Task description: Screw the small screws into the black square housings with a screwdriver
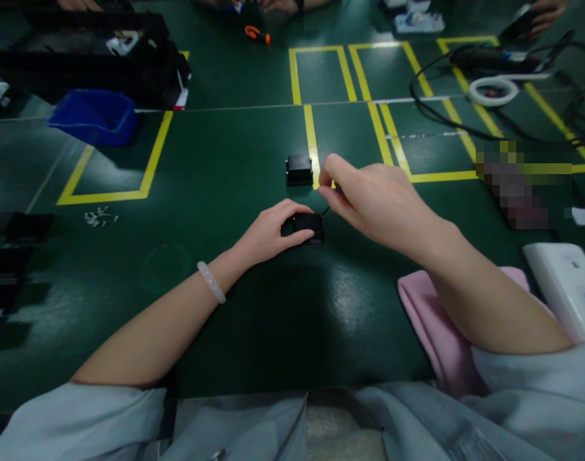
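1. Your grey-blue clothing [239, 429] lies nearest the camera, along the tabletop's [235, 339] near edge, with both forearms reaching forward from it.
2. Your left hand [278, 230] has thumb and fingers closed around a small black block [310, 224], which sits on the tabletop near the middle of your view. You wear a pale bangle [210, 282] on that wrist.
3. Your right hand [369, 192] has thumb and fingers pinched together on a thin dark tool [326, 210], mostly hidden in your grip. Its shaft slants down to the block's upper right corner; you cannot tell whether the tip touches.
4. Just beyond the held block, a second black block [299, 169] stands by a strip of yellow tape [312, 137], apart from both hands.
5. On your left, small screws [98, 218] lie loosely scattered, with a blue bin [95, 118] farther back, in front of a long black case [95, 64].
6. On your right, a pink cloth [424, 307] lies partly under your forearm, beside a white device [561, 282].
7. Across from you, an orange-handled tool [257, 34] lies near a co-worker's hand [280, 5]; a black cable [429, 115] loops at far right.
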A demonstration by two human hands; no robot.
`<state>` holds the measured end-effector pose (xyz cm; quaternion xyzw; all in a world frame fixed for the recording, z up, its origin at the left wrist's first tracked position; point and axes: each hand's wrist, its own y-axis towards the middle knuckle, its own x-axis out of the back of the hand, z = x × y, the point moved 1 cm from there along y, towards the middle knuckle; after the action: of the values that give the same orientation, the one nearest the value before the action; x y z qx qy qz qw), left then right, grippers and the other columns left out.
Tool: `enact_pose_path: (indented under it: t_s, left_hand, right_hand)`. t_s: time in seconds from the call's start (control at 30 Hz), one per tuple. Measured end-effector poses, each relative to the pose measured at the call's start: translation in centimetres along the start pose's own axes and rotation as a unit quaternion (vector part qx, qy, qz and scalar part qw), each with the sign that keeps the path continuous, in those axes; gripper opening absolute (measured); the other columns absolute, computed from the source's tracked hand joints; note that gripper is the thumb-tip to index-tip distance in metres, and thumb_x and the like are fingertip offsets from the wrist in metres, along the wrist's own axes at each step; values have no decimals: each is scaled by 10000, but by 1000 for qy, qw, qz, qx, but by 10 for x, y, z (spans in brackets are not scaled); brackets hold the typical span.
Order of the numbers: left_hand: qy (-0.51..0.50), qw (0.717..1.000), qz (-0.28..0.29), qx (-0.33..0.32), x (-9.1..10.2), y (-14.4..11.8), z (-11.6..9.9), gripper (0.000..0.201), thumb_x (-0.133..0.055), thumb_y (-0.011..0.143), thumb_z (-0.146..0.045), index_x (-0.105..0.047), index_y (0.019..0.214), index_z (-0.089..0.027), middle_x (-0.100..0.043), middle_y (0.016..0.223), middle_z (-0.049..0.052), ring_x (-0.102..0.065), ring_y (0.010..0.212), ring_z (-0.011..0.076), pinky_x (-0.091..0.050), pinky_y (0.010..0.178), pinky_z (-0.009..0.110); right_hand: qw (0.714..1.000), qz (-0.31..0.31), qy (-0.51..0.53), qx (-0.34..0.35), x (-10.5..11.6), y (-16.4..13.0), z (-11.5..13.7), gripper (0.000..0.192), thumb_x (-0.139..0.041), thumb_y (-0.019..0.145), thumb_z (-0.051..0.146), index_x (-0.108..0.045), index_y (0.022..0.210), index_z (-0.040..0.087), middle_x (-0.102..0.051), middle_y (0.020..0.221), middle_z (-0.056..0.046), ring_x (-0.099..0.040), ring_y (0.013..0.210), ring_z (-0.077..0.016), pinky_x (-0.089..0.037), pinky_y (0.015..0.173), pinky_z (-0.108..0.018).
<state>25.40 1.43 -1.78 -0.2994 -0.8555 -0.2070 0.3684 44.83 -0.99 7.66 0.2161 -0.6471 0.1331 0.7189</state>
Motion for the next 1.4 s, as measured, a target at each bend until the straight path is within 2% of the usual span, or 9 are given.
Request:
enact_pose_path:
  t_s: [0.13,0.33,0.43,0.57,0.73,0.93,1.13,1.3,1.4]
  left_hand:
    - [4,1000,-2,-1,0,0,0,378,-543,903,-466,-577,1151,-182,-612,1092,58,-582,1007,200,-450,867,315]
    - [5,1000,-7,-2,-1,0,1,383,-541,897,-472,-571,1150,-186,-615,1109,65,-582,1018,210,-453,883,329]
    - [4,1000,-2,-2,0,0,0,382,-540,902,-473,-578,1153,-187,-617,1095,60,-584,1003,204,-452,861,315]
    - [2,1000,-5,-6,0,0,0,377,-545,904,-466,-580,1149,-181,-614,1091,56,-582,1001,196,-446,863,305]
    - [5,1000,-8,-4,-1,0,1,387,-549,900,-473,-575,1152,-180,-611,1095,58,-580,1007,198,-446,870,311]
    - [3,1000,1,2,0,0,0,386,-534,908,-479,-579,1151,-183,-610,1092,62,-580,999,200,-450,851,307]
    - [10,1000,-9,-3,-1,0,2,388,-553,899,-467,-578,1158,-178,-611,1084,55,-582,993,196,-444,859,300]
    - [5,1000,-5,-4,0,1,1,366,-559,902,-446,-582,1152,-179,-607,1069,48,-581,976,184,-445,846,284]
    - [5,1000,-9,-8,0,1,1,361,-567,901,-437,-580,1152,-177,-606,1067,45,-580,977,181,-442,849,281]
  right_hand:
    - [1000,4,24,12,2,-2,0,317,-301,938,271,-477,1183,175,-640,797,-37,-550,620,-158,-258,545,-262]
    - [1000,14,-14,2,2,-1,0,354,-294,957,369,-538,1130,181,-668,812,-61,-574,664,-180,-287,581,-270]
    - [1000,20,-11,1,4,-1,0,343,-290,951,315,-515,1175,184,-667,810,-53,-565,650,-162,-304,591,-265]
    - [1000,26,8,14,6,-2,0,322,-316,936,276,-493,1189,183,-661,836,-47,-565,660,-155,-298,587,-262]
    - [1000,21,-18,7,5,-2,0,347,-310,950,355,-552,1126,178,-663,813,-68,-573,664,-180,-290,587,-276]
    - [1000,30,-1,3,6,-2,0,348,-315,935,279,-484,1224,184,-664,817,-49,-571,648,-162,-323,595,-271]
    - [999,9,-31,-1,3,-2,0,350,-333,947,354,-540,1162,171,-661,808,-62,-588,675,-178,-310,585,-266]
    - [1000,9,3,7,3,-2,-1,333,-336,931,273,-486,1211,173,-654,804,-36,-565,641,-156,-294,572,-265]
    - [1000,13,8,6,3,-2,-1,325,-353,931,302,-502,1190,173,-657,820,-41,-565,651,-154,-296,576,-267]
